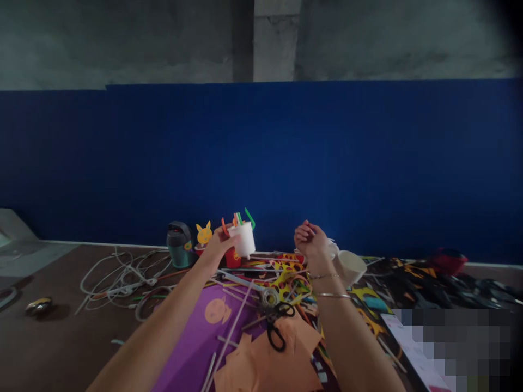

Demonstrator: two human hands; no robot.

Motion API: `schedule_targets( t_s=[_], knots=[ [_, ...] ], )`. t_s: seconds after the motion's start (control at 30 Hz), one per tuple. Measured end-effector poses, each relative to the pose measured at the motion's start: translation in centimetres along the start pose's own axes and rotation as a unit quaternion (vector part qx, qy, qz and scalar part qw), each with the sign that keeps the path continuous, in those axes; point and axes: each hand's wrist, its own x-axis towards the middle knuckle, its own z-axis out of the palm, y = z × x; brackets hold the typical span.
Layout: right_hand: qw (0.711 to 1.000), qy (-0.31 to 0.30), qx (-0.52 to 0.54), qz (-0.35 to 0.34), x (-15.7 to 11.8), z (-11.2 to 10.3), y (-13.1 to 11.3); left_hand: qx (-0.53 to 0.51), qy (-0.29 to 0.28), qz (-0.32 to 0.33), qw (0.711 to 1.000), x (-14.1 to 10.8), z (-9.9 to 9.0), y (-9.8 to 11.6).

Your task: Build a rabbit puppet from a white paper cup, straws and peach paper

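A small white cup point(244, 239) with short orange, white and green pieces that look like drinking straws standing in it is raised above the back of the table. My left hand point(220, 242) is closed round its left side. Curled fingers show on my right hand point(310, 239), which hovers apart from the cup, further right; whatever they may hold is too small to make out. Behind my left hand are a red container point(233, 257) and a yellow paper character point(204, 234) with pointed ears. Beside my right wrist, a larger whitish cup point(352, 265) leans over.
Black-handled scissors point(277, 333) lie on orange paper point(278, 362), next to a purple sheet point(186, 343). A tape roll point(269, 297), straws and yellow cut-out scraps point(288, 272) crowd the middle. White cable point(122, 280) and a teal container point(180, 250) are left; a blue partition point(261, 158) rises behind.
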Motion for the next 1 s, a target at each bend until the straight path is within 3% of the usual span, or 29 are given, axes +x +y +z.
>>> schedule_targets(
  t_s=[0.1,0.17,0.27,0.4,0.57,0.63,0.73,0.83,1.0],
  knots=[
    [0.988,-0.064,-0.138,0.035,-2.1,1.3,0.9,0.085,0.001,-0.029,0.996,-3.2,-3.2,-0.8],
    [0.960,-0.120,-0.246,0.054,-4.7,2.7,2.3,0.103,0.019,-0.038,0.994,-5.3,-5.3,-1.7],
    [0.896,-0.201,-0.391,0.057,-9.4,6.0,5.6,0.123,0.143,-0.001,0.982,-7.6,-7.7,-3.1],
    [0.821,-0.212,-0.530,0.024,-14.0,11.2,10.2,0.125,0.212,0.034,0.969,-9.6,-8.9,-4.1],
    [0.773,-0.178,-0.609,-0.008,-15.7,14.6,13.4,0.109,0.201,0.059,0.972,-11.3,-9.1,-5.0],
    [0.777,-0.152,-0.611,-0.015,-15.9,14.5,13.8,0.101,0.175,0.068,0.977,-11.6,-9.0,-5.3],
    [0.805,-0.116,-0.581,-0.024,-15.8,13.3,13.4,0.091,0.143,0.072,0.983,-12.0,-8.7,-5.6],
    [0.848,-0.076,-0.524,-0.017,-14.8,11.1,11.7,0.079,0.098,0.066,0.990,-12.2,-8.3,-5.6],
    [0.928,-0.025,-0.372,-0.025,-13.0,7.3,7.5,0.068,-0.026,0.030,0.997,-13.0,-6.8,-5.5]
  ],
)
